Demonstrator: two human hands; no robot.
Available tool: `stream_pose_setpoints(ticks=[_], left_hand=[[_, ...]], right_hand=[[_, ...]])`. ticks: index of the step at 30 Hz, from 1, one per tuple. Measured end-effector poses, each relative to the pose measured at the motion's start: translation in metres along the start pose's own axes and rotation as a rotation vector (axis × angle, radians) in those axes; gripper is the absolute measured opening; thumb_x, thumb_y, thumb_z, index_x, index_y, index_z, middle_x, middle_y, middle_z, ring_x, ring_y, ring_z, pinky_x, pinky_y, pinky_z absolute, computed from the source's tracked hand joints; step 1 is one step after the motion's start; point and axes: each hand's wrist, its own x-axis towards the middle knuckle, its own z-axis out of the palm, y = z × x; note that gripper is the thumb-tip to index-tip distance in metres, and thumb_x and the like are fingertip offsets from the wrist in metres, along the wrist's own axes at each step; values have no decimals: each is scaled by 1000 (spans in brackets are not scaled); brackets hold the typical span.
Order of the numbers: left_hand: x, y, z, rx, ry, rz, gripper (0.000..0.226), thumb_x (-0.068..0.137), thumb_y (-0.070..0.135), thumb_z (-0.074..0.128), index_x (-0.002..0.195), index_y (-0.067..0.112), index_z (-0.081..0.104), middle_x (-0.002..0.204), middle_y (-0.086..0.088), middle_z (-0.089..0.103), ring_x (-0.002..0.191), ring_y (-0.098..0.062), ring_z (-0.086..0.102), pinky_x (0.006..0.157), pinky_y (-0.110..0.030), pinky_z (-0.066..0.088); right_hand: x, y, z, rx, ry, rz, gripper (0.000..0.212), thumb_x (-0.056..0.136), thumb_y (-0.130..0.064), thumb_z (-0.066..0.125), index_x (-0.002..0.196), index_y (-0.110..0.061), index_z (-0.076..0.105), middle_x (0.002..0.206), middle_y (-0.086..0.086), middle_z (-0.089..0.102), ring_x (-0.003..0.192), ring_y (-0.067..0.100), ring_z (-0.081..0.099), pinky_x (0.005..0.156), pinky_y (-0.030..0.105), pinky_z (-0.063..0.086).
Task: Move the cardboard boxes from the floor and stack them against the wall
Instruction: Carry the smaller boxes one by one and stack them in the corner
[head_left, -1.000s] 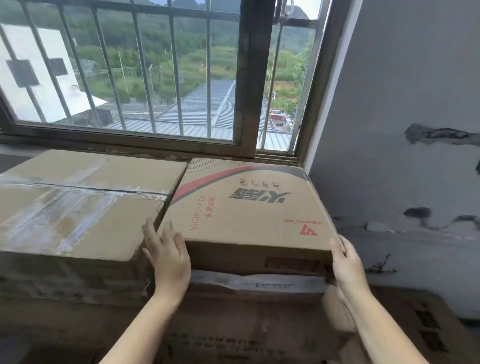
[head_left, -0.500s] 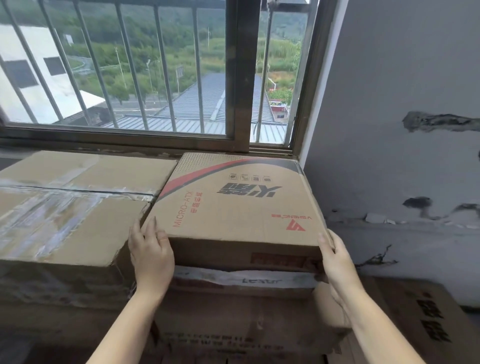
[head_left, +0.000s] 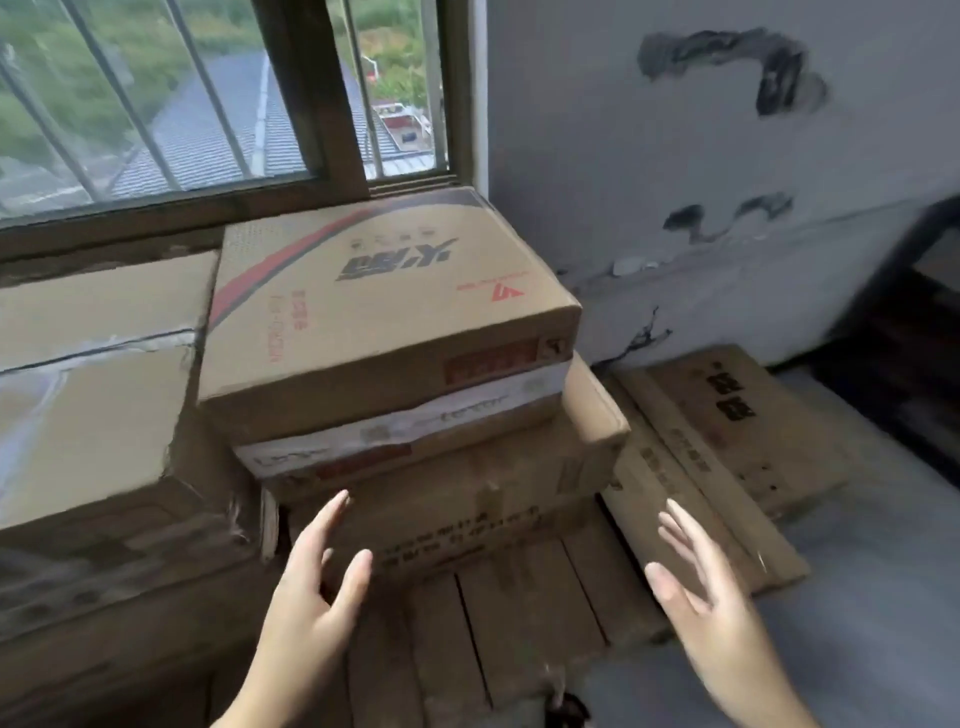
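Observation:
A flat cardboard box with a red stripe and dark print (head_left: 384, 301) lies on top of a stack under the window, in the corner by the wall. Beneath it sit a box with a white taped band (head_left: 415, 431) and a larger brown box (head_left: 467, 509). My left hand (head_left: 317, 587) hovers in front of the stack with straight fingers, touching nothing. My right hand (head_left: 711, 587) hangs open to the right of the stack, also empty.
A large taped box (head_left: 88, 415) stands to the left, level with the stack. Flattened printed cartons (head_left: 727, 447) lie on the grey floor to the right. A barred window (head_left: 223, 104) is behind, and a stained white wall (head_left: 701, 156) at right.
Both hands have let go of the striped box's front corners and drawn back toward me. The view has tilted down and to the right.

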Motion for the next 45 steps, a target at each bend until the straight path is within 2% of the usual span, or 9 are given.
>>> stream_pose_setpoints(ticks=[4,9,14,17,21,25,29,33,45], left_hand=[[-44,-23,23,-24,-278,-26,54,71,44,59,113,73,40,123,19,60,115,9,52,86,-5,44],[-97,-20,63,-70,-574,-49,54,71,39,59,107,75,42,110,33,61,106,4,60,80,-7,46],[-141,13,118,-146,-782,-3,48,68,42,58,108,67,47,109,27,64,103,1,63,79,-8,46],[-174,39,153,-186,-924,51,52,73,24,55,107,63,51,110,23,65,103,-1,63,79,-7,46],[-247,71,198,-205,-1115,118,46,73,33,59,104,67,53,111,13,68,102,-3,64,80,-13,49],[-342,101,244,-210,-1324,188,44,63,50,55,103,68,53,108,19,68,101,-7,66,85,-29,50],[-426,137,284,-217,-1519,278,44,62,51,53,102,68,53,106,21,68,100,-5,65,85,-30,51],[-493,166,323,-204,-1693,359,44,61,51,53,101,65,55,107,18,68,99,-5,66,83,-29,52],[-663,259,486,-165,-2079,633,51,73,28,53,98,72,50,104,26,65,97,0,65,79,-20,53]], right_hand=[[-86,32,-4,29,160,121,73,84,-8,65,100,-77,47,130,-19,51,111,-21,47,90,18,47],[-180,48,-8,74,404,238,84,82,11,59,97,-72,54,115,-28,61,111,-15,51,75,2,45],[-255,54,-23,143,705,235,75,83,6,60,95,-69,58,109,-27,63,108,-12,56,74,2,45],[-307,58,-47,162,874,216,46,80,-27,68,102,-65,56,113,-28,63,112,-9,55,77,4,45],[-398,68,-80,192,1090,245,51,67,-54,74,113,-55,53,119,-25,60,116,-8,53,78,4,45],[-496,81,-115,221,1289,324,48,74,-34,59,117,-55,51,118,-33,57,117,-11,50,76,1,42],[-577,84,-143,246,1521,362,52,78,-45,66,126,-43,47,120,-36,54,115,-13,50,75,1,42],[-633,95,-161,240,1723,413,64,87,-4,60,107,-64,51,112,-37,56,106,-15,55,72,-1,41],[-725,130,-285,272,2153,450,79,86,2,59,92,-76,49,108,-28,62,101,-12,58,69,-2,41]])
